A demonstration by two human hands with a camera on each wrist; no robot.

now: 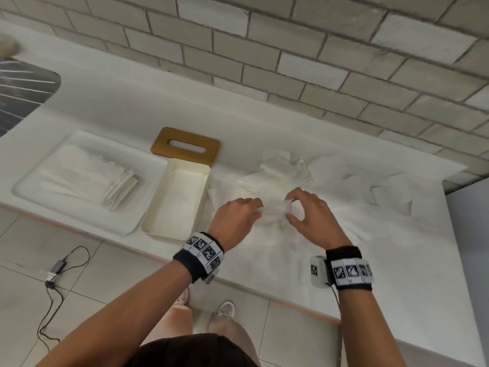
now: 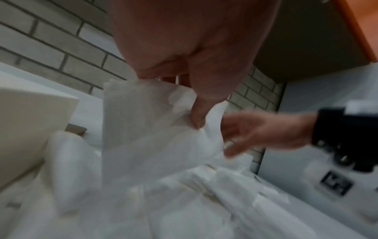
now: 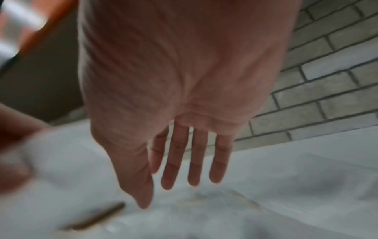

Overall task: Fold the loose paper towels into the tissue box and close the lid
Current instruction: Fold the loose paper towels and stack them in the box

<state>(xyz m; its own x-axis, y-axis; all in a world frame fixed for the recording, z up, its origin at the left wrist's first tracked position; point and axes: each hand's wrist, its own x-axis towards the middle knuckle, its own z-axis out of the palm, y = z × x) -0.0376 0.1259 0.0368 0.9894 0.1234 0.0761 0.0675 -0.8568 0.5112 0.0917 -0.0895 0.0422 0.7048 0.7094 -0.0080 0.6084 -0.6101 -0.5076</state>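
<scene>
A white counter (image 1: 111, 102) is running under a wall of pale brick tiles (image 1: 291, 49), with a tiled floor (image 1: 39, 247) showing nearest the camera. On that floor one dark cable (image 1: 50, 300) is lying with a small adapter, and two shoes are peeking out below the arms.

Two hands are working at the counter's near edge, each wearing one black wristband with printed markers. The left hand (image 1: 234, 217) is pinching one paper towel (image 2: 143, 129) between thumb and fingers and lifting it above the heap. The right hand (image 1: 308, 221) is hanging beside that sheet with its fingers (image 3: 196, 161) straight and slightly spread, gripping nothing in the wrist view.

The loose paper towels (image 1: 344, 197) are lying scattered right of the box; white on white, their number is hard to make out. One cream tissue box (image 1: 177, 200) is standing open just left of the hands, paper lining its bottom. One wooden lid (image 1: 185, 145) with one slot is lying behind it, touching its far end. Further left one white tray (image 1: 34, 178) is holding folded cloths (image 1: 116, 189), count unclear. At the far left one sink (image 1: 23, 86) is being cut off by the frame.
</scene>
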